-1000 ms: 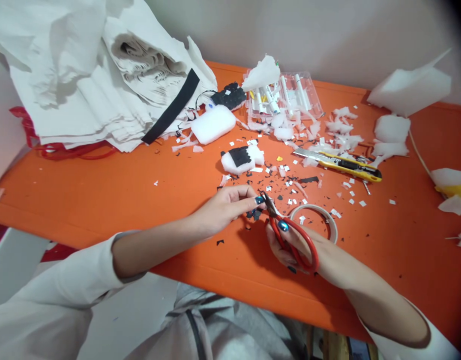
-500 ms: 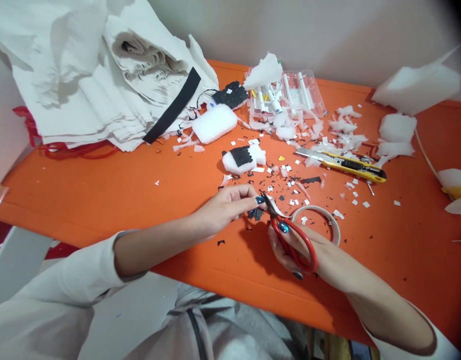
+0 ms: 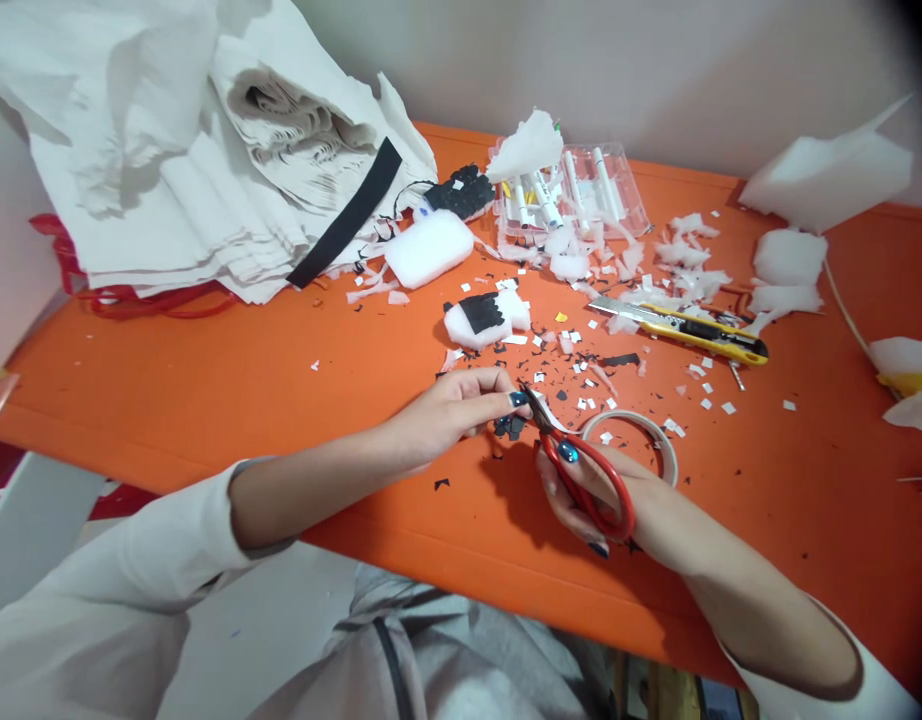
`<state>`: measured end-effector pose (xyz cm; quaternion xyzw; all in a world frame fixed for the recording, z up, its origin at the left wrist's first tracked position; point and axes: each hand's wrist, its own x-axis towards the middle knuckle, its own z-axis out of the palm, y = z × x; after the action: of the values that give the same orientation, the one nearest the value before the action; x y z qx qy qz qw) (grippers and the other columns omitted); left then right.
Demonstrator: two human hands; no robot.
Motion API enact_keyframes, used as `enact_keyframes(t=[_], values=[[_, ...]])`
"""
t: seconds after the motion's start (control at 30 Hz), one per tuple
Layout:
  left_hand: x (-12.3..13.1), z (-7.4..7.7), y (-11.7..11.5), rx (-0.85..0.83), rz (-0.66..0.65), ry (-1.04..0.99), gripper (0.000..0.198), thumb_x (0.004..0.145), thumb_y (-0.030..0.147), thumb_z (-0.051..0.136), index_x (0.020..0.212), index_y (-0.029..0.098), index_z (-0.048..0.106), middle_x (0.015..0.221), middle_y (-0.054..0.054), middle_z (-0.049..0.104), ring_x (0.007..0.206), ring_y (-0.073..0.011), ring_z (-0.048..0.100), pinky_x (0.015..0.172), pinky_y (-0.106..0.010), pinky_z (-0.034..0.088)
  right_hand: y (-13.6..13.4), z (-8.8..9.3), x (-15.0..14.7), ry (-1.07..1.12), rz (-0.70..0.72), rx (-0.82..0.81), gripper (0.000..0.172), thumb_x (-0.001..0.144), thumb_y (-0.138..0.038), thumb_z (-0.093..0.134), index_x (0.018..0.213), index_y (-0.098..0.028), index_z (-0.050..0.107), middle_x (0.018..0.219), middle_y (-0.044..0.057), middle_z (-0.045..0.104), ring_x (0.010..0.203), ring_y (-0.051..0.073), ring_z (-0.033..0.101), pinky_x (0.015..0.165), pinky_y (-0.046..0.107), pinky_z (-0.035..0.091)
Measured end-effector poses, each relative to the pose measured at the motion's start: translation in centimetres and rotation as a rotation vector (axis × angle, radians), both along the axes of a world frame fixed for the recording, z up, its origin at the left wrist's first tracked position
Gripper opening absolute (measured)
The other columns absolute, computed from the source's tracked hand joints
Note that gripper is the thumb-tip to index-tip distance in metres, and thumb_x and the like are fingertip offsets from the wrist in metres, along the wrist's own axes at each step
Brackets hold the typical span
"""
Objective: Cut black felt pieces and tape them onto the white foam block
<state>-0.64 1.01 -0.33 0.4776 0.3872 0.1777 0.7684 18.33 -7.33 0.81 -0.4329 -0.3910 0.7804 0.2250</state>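
Note:
My left hand (image 3: pixel 465 410) is closed in a pinch at the free end of a white tape strip (image 3: pixel 557 416). That strip curves back to a tape roll (image 3: pixel 667 445) lying flat on the table behind my right wrist. Red-handled scissors (image 3: pixel 592 485) sit in my right hand (image 3: pixel 573 490), its fingers wrapped round the handles. The blade tips meet the strip right beside my left thumb. Small black pieces (image 3: pixel 512 428) lie under my left fingertips. Just beyond, a white foam piece (image 3: pixel 468 327) carries a black patch (image 3: pixel 482 312).
Paper scraps litter the orange table (image 3: pixel 243 380). A yellow utility knife (image 3: pixel 686 330) lies at right with its blade out. Behind are a marker box (image 3: pixel 633 200), a white foam block (image 3: pixel 429 250), a black strip (image 3: pixel 348 215) and a white cloth stack (image 3: pixel 183 220).
Both hands and the scissors hold almost the same position. The view has shifted very slightly.

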Motion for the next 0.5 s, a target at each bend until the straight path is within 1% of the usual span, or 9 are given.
enact_keyframes(t=[0.17, 0.27, 0.33, 0.4, 0.5], values=[[-0.1, 0.1, 0.0, 0.016, 0.001, -0.021, 0.019, 0.083, 0.030, 0.061, 0.073, 0.016, 0.052, 0.065, 0.003, 0.063, 0.046, -0.0035, 0.041, 0.046, -0.023, 0.016, -0.1, -0.7, 0.0, 0.036, -0.022, 0.018, 0.040, 0.094, -0.057, 0.043, 0.078, -0.020, 0.045, 0.046, -0.007, 0.043, 0.040, 0.008, 0.034, 0.044, 0.023, 0.028], [-0.1, 0.1, -0.1, 0.044, -0.014, -0.009, 0.020, 0.082, 0.033, 0.062, 0.073, 0.015, 0.055, 0.064, 0.004, 0.057, 0.047, -0.0039, 0.035, 0.047, -0.022, 0.018, 0.0, -1.0, 0.5, 0.042, -0.033, 0.044, 0.043, 0.097, -0.057, 0.034, 0.082, -0.019, 0.048, 0.052, -0.005, 0.047, 0.039, 0.007, 0.034, 0.040, 0.022, 0.028], [-0.2, 0.1, -0.1, 0.056, -0.006, 0.000, 0.023, 0.082, 0.034, 0.062, 0.071, 0.015, 0.054, 0.064, 0.005, 0.055, 0.047, -0.0040, 0.031, 0.047, -0.022, 0.018, 0.2, -0.9, 0.7, 0.024, 0.005, 0.064, 0.046, 0.097, -0.059, 0.029, 0.082, -0.020, 0.048, 0.057, -0.004, 0.049, 0.039, 0.006, 0.034, 0.037, 0.021, 0.027], [-0.2, 0.0, -0.1, 0.075, 0.000, 0.006, 0.024, 0.082, 0.034, 0.062, 0.070, 0.016, 0.052, 0.063, 0.005, 0.052, 0.048, -0.0044, 0.030, 0.047, -0.022, 0.018, 0.3, -0.6, 0.9, 0.003, 0.032, 0.095, 0.050, 0.095, -0.064, 0.029, 0.083, -0.020, 0.048, 0.065, -0.003, 0.049, 0.043, 0.006, 0.036, 0.038, 0.020, 0.031], [-0.2, -0.1, -0.1, 0.100, -0.006, 0.010, 0.024, 0.082, 0.034, 0.062, 0.070, 0.016, 0.051, 0.062, 0.006, 0.048, 0.050, -0.0053, 0.031, 0.048, -0.021, 0.019, 0.3, -0.4, 1.0, 0.019, 0.038, 0.143, 0.057, 0.087, -0.075, 0.031, 0.091, -0.022, 0.049, 0.078, 0.000, 0.045, 0.060, 0.011, 0.046, 0.040, 0.020, 0.043]])
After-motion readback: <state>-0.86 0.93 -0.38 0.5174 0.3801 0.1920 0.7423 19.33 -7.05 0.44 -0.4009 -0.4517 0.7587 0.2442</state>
